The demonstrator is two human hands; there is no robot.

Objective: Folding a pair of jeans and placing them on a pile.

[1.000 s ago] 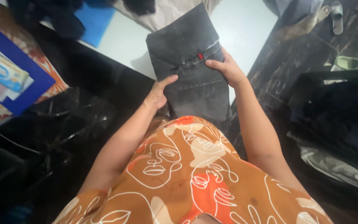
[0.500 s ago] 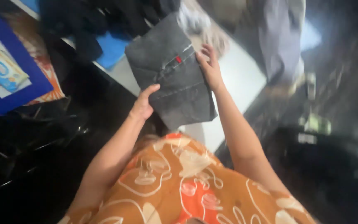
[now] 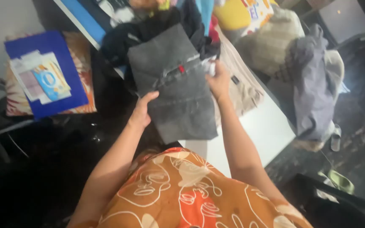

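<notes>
The person holds folded grey jeans point(image 3: 174, 84) up between both hands, over the near edge of the white worktop point(image 3: 256, 126). The left hand point(image 3: 141, 112) pinches the left side, low down. The right hand point(image 3: 219, 80) pinches the right side, higher up, by the small red tag point(image 3: 181, 69). The jeans run long from near the body out toward the clothes pile point(image 3: 165, 21) at the far edge. Both hands are just as close.

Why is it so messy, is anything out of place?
Both hands, left and right, hold folded grey jeans neatly. Behind them, a clothes heap lies jumbled on the white table, and a grey garment droops over its far edge.
</notes>
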